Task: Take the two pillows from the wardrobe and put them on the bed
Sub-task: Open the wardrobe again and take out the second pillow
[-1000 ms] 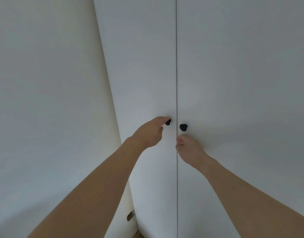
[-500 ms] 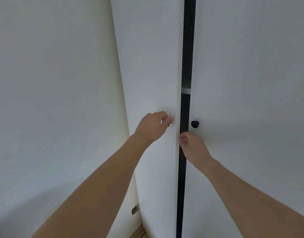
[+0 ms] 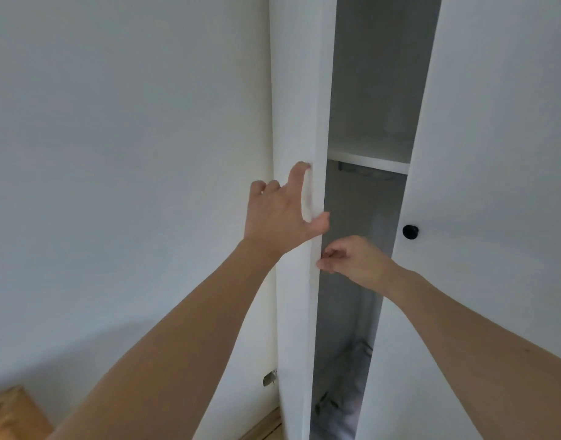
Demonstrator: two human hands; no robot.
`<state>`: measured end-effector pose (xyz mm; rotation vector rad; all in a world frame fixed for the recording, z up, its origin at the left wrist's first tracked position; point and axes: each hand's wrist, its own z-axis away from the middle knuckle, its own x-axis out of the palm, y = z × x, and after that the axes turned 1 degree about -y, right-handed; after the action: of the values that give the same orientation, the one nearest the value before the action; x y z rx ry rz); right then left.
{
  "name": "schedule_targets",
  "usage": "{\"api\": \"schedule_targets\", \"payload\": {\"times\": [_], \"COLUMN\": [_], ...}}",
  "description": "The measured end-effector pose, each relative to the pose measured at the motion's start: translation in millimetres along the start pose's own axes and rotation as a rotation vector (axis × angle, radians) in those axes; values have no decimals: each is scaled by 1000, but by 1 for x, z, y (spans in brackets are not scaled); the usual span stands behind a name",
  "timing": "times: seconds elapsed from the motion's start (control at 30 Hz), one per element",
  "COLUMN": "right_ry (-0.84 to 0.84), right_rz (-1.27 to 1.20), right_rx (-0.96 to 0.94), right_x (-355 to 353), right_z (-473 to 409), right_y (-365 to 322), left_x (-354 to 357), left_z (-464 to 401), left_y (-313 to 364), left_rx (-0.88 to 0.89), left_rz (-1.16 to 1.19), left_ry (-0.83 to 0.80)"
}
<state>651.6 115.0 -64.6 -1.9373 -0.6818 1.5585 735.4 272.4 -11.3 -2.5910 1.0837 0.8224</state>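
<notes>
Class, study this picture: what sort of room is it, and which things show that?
Probably a bedroom or dressing area: a tall white wardrobe door swung ajar, a shelf inside, a black knob.

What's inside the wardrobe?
Through the gap, a white shelf and dim shapes near the bottom show. The right door covers the rest, and no pillows are visible.

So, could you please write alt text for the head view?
A person's left hand grips the edge of the left wardrobe door, partly open, with the right hand just below. Inside shows a shelf; no pillows visible.
</notes>
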Motion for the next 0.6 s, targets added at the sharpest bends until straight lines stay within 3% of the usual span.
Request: {"api": "schedule_targets", "payload": {"times": [0.2, 0.37, 0.6], "right_ry": [-30, -66, -68], "right_rz": [-29, -39, 132], "right_rx": [-58, -121, -305], "right_x": [18, 34, 57], "right_z": [-14, -32, -68], "right_y": [-15, -29, -50], "left_x": [-5, -12, -24], "left_z": [14, 25, 36], "left_y": [-29, -59, -99], "left_rx": [197, 238, 223], "left_rz": [-59, -147, -266], "left_ry": [276, 367, 416]}}
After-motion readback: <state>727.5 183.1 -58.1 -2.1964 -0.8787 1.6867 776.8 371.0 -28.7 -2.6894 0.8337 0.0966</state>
